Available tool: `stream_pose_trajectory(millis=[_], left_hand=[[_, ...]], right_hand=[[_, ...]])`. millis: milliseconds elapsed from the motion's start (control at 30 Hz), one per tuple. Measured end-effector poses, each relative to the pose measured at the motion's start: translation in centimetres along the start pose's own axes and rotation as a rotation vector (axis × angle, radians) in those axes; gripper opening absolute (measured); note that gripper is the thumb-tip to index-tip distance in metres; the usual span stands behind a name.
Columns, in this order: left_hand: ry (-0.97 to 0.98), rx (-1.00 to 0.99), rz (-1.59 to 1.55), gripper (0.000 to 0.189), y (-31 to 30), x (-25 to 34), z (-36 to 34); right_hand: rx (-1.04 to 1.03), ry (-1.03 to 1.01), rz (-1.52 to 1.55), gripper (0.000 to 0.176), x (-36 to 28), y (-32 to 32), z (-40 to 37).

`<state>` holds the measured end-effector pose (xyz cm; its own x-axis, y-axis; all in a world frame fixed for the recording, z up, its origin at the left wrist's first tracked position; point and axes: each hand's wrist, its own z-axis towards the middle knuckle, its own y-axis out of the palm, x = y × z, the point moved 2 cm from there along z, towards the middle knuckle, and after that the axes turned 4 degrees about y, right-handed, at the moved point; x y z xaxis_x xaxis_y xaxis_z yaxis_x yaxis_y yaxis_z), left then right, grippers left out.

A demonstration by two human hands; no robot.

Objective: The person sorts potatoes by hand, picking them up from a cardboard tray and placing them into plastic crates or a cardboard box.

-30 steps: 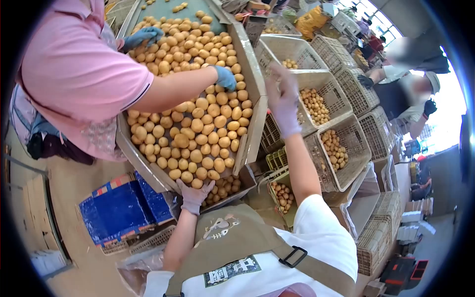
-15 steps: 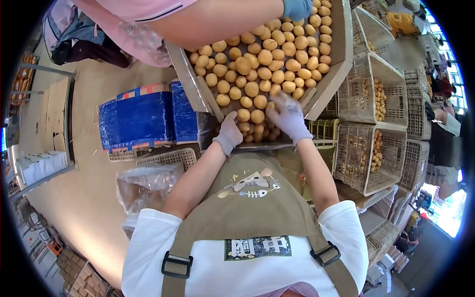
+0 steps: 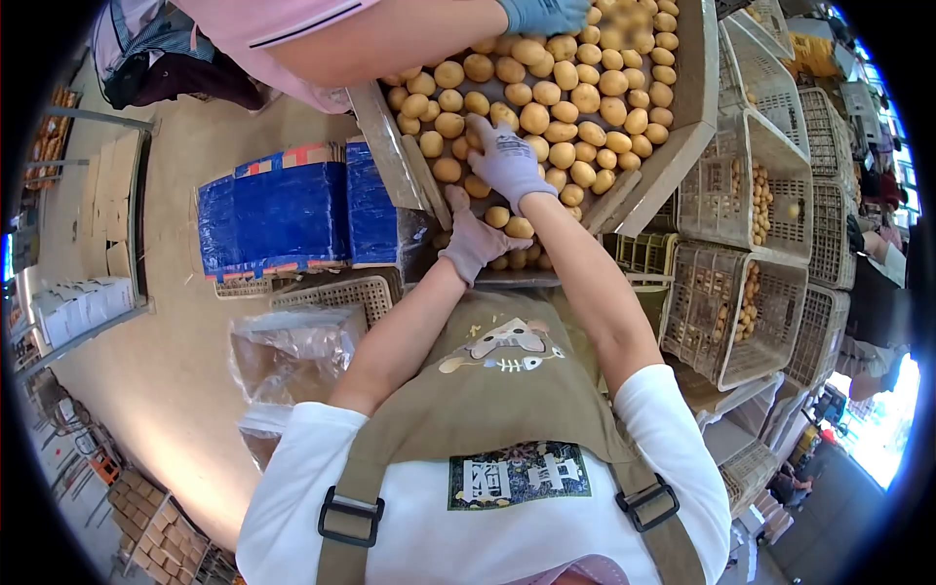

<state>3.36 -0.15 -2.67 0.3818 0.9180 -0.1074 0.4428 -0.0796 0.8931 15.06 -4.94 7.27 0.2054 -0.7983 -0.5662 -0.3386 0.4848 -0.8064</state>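
Many round, yellow-brown potato-like items (image 3: 585, 97) lie spread over a sorting tray with wooden side boards (image 3: 673, 161). My right hand (image 3: 511, 164), in a pale glove, reaches over them at the tray's left part, fingers spread on the items. Nearer to me, at the tray's narrow mouth, my left hand (image 3: 472, 237) has its gloved fingers apart beside a few of the items. More items (image 3: 518, 259) sit below the mouth, close to my apron, partly hidden by my hands.
A co-worker's arm (image 3: 409, 39) with a blue-gloved hand (image 3: 546, 15) crosses the tray's far side. Plastic crates (image 3: 721, 312) holding similar items stand at right. Blue-wrapped boxes (image 3: 278, 222) and a plastic-lined box (image 3: 292, 356) are at left.
My right hand has moved left and farther up the tray. My left hand stays near the mouth, its fingers more raised. The co-worker's gloved hand has shifted left.
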Motion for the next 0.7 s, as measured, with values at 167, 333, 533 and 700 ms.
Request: stream_pose_trajectory(millis=[167, 333, 533, 700], left_hand=[[0.09, -0.11, 0.219, 0.109, -0.6, 0.6, 0.0], [-0.006, -0.18, 0.012, 0.106, 0.6, 0.8, -0.5], [-0.073, -0.428, 0.075, 0.083, -0.1, 0.5, -0.5], [-0.195, 0.143, 0.047, 0.125, 0.6, 0.9, -0.8]], right_hand=[[-0.445, 0.26, 1.798, 0.055, 2.2, -2.4, -3.6], [-0.538, 0.04, 2.238, 0.057, 3.5, -5.3, -6.6], [-0.014, 0.312, 2.053, 0.069, 7.4, -6.9, -9.0], [0.128, 0.018, 2.062, 0.06, 11.3, -12.9, -14.3]])
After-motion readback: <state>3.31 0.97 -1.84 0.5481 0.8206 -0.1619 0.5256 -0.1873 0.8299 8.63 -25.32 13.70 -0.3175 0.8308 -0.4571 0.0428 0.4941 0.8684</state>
